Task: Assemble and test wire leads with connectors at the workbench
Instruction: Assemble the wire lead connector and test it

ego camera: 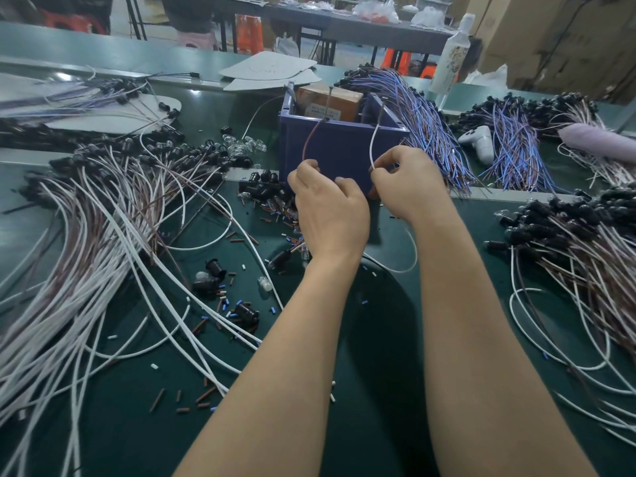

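Note:
My left hand (327, 208) pinches a brown wire (308, 139) whose upper end reaches a metal pin on the rim of the blue box (340, 149). My right hand (409, 187) pinches a white wire (374, 142) that arcs up to a second pin on the same rim. Both hands hover just in front of the box, close together. An orange-brown block (330, 101) sits inside the box. What lies between my palms is hidden.
A big fan of white and brown leads (89, 256) covers the left of the green bench. More leads with black caps (585, 242) lie at right; blue-purple bundles (423, 118) lean behind the box. Loose black connectors (246, 311), insulation bits and a white controller (480, 141) lie around.

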`<state>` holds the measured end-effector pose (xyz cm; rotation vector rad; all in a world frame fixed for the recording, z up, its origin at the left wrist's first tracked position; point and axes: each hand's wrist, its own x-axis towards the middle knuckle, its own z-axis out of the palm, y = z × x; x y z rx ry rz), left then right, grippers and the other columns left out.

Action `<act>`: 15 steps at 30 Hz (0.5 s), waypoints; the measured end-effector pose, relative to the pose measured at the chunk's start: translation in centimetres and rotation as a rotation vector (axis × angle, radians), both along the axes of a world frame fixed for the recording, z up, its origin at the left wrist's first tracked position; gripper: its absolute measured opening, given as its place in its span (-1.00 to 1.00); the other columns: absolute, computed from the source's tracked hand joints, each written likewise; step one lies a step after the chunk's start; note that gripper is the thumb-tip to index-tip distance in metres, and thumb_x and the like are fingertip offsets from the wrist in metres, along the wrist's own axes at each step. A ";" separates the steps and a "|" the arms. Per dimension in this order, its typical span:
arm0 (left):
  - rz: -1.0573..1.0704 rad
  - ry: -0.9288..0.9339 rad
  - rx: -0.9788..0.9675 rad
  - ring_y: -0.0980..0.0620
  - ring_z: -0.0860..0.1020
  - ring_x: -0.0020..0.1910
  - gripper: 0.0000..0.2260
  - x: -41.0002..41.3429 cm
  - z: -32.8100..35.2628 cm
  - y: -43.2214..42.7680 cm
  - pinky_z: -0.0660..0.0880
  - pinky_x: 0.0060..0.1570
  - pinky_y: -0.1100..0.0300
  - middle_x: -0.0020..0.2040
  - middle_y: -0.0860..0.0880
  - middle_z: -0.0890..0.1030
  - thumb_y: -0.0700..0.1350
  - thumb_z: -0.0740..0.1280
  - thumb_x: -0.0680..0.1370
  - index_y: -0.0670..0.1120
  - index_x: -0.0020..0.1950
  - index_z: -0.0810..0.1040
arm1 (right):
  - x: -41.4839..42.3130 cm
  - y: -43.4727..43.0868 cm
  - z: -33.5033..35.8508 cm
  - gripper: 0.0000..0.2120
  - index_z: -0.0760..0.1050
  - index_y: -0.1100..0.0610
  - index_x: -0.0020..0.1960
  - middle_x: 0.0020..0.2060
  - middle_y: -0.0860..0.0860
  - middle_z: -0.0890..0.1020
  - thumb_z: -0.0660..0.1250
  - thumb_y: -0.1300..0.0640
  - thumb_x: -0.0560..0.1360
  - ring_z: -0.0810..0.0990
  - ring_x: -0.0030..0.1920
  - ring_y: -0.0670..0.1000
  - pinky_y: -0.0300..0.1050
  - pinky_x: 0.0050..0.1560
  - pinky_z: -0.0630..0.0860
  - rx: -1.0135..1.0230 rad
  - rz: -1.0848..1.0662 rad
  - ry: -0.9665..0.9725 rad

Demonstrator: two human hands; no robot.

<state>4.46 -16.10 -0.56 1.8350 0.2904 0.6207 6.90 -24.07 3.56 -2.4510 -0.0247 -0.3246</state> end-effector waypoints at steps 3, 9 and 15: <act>0.010 0.006 -0.055 -0.15 0.42 0.17 -0.66 0.1 0.0 0.0 0.41 0.14 0.00 0.30 -0.14 0.30 -0.16 0.18 0.59 -0.23 0.33 0.25 | 0.0 0.0 0.0 -0.83 0.51 0.13 0.02 -0.08 0.10 0.66 0.19 0.17 0.50 0.56 -0.06 0.09 -0.13 -0.03 0.46 0.006 -0.033 0.014; 0.007 0.005 -0.045 -0.13 0.42 0.18 -0.66 0.0 0.1 0.1 0.41 0.14 0.00 0.31 -0.13 0.30 -0.15 0.17 0.59 -0.22 0.34 0.26 | 0.0 0.0 0.1 -0.85 0.47 0.13 0.03 -0.05 0.11 0.65 0.17 0.17 0.50 0.55 0.02 0.09 -0.15 -0.04 0.40 0.020 -0.058 0.014; -0.056 0.001 0.096 -0.09 0.48 0.06 -0.75 -0.1 -0.1 -0.2 0.40 -0.01 0.09 0.22 -0.10 0.42 -0.16 0.16 0.60 -0.18 0.26 0.37 | -0.1 0.3 -0.1 -0.82 0.53 0.14 0.04 -0.16 0.04 0.57 0.19 0.20 0.51 0.52 -0.07 0.07 -0.15 -0.08 0.41 0.000 -0.015 -0.049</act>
